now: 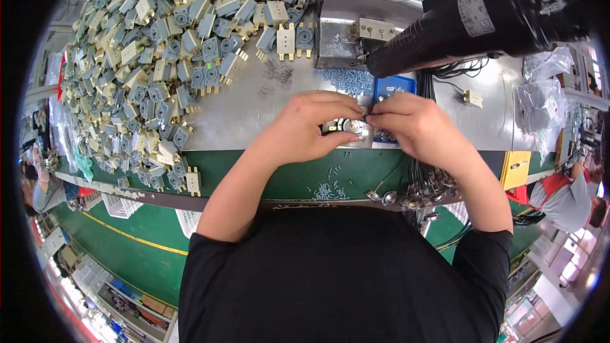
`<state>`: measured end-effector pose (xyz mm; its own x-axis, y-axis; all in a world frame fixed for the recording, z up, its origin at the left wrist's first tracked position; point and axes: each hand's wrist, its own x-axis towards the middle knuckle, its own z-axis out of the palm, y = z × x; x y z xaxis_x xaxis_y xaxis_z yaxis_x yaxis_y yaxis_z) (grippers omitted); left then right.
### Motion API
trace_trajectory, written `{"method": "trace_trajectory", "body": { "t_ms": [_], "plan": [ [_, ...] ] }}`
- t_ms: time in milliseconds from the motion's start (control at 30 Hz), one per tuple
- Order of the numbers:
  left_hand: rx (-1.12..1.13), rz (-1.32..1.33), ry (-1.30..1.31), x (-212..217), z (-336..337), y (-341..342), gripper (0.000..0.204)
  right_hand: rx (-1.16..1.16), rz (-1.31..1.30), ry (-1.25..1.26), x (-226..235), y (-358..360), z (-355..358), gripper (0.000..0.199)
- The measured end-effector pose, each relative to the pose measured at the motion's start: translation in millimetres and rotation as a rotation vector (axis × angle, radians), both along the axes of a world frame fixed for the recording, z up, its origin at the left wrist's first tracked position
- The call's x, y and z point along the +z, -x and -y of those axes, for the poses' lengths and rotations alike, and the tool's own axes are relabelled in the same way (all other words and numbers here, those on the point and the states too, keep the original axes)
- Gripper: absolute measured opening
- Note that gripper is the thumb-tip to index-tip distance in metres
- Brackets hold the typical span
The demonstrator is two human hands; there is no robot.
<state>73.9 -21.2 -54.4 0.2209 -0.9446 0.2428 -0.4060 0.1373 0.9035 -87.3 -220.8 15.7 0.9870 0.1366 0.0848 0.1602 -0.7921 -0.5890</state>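
My left hand (311, 122) curls its thumb and fingers around a small assembly with a round metal piece (351, 126), steadying it on the metal plate. My right hand (406, 121) has its fingertips pinched together at the right side of that assembly. What the right fingertips hold is too small and covered to name. Just behind the hands lies a spread of small bluish screws (346, 81). A blue tray (410, 82) with small metal parts sits partly beneath my right hand.
A large heap of grey and cream blocks with brass tabs (165, 44) fills the left. A black power screwdriver (457, 22) hangs at the upper right. Round metal parts on black cables (413, 200) hang at the front edge. Loose screws (329, 192) lie near me. Other people work at both sides.
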Motion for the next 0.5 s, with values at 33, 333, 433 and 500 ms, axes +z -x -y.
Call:
{"method": "trace_trajectory", "body": {
  "t_ms": [33, 333, 433, 500],
  "plan": [
    [0.003, -0.006, 0.001, -0.4, 0.0, -0.4, 0.033, 0.060, 0.017, 0.022, -0.4, -4.5, 4.8, 0.033],
    [0.023, 0.026, 0.051, -4.9, -1.1, 0.5, 0.033, 0.119, 0.069, 0.032, -5.1, -6.6, 6.4, 0.030],
    [0.037, 0.019, 0.041, -4.7, -2.7, 2.0, 0.033, 0.023, 0.041, -0.068, -0.2, -5.3, 3.8, 0.024],
    [0.029, 0.047, 0.055, -4.8, -2.9, 1.1, 0.029, -0.036, 0.057, -0.111, 6.5, -4.5, -3.9, 0.021]
  ]
}}
